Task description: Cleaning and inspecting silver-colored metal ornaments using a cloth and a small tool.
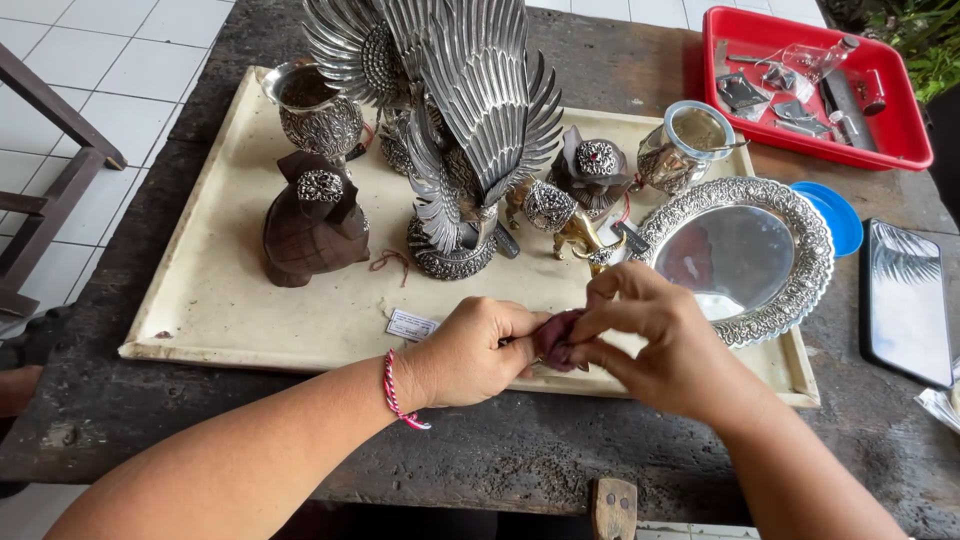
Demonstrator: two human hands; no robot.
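Observation:
My left hand (470,352) and my right hand (655,335) meet over the front edge of a cream board (220,300). Both grip a small dark red cloth-like piece (556,338) between them; what lies inside it is hidden by my fingers. A red braided band sits on my left wrist. Just beyond my hands stands a tall silver bird figure (470,130) with spread wings, and a small white tag (411,325) lies by my left hand.
On the board stand a dark wooden figure (312,220), a silver cup (312,108), a small gold figure (580,235), a silver pot (685,148) and an ornate round silver tray (745,255). A red tray (905,130) of tools, a blue lid (832,215) and a dark tablet (905,300) lie right.

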